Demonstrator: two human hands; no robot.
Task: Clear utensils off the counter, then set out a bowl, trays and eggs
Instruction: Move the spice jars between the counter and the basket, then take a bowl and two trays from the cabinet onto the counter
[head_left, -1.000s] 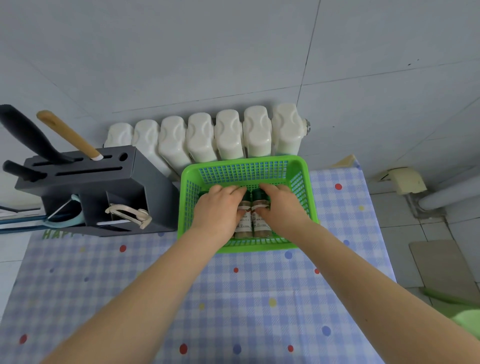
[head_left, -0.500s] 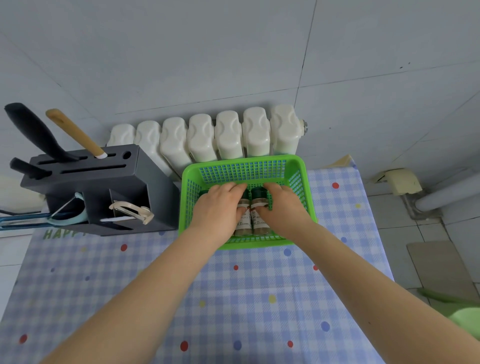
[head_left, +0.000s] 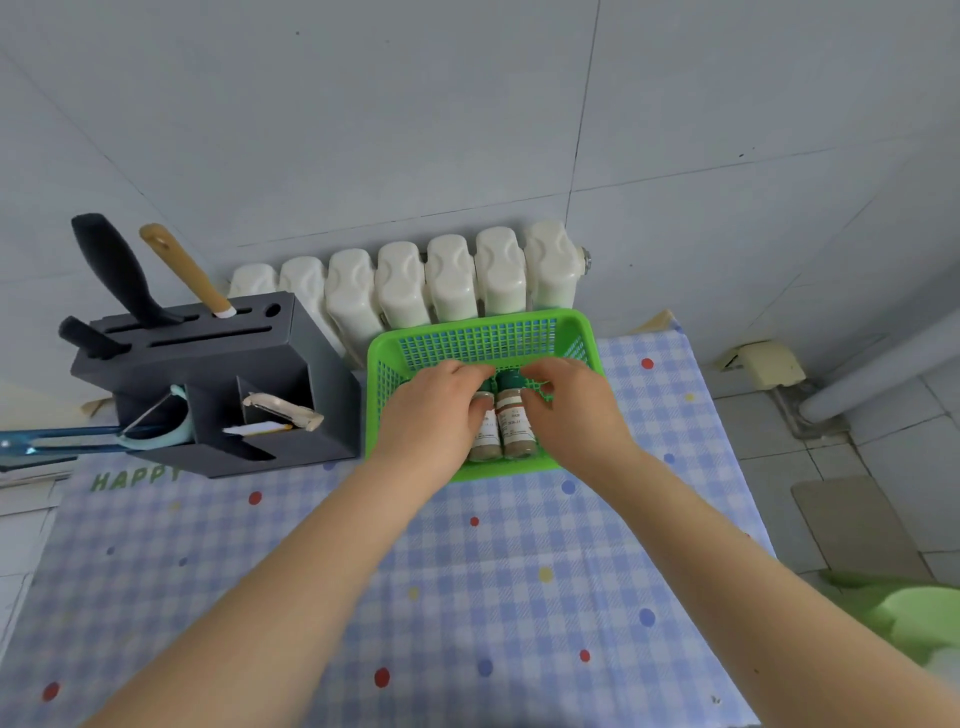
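Note:
A green plastic basket stands at the back of the table against the radiator. Two small spice jars with green caps lie side by side inside it. My left hand covers the left jar, fingers curled over its cap end. My right hand is curled against the right jar, fingertips at its cap. Left of the basket, a dark grey utensil holder carries a black handle, a wooden handle, a peeler and blue tongs. No bowl, trays or eggs are in view.
A blue checked tablecloth with coloured dots covers the table. A white radiator runs along the tiled wall behind. The table's right edge drops to a tiled floor. A light green object shows at the lower right.
Both hands stay in the basket on the jars. Only the fingers shift slightly around the caps.

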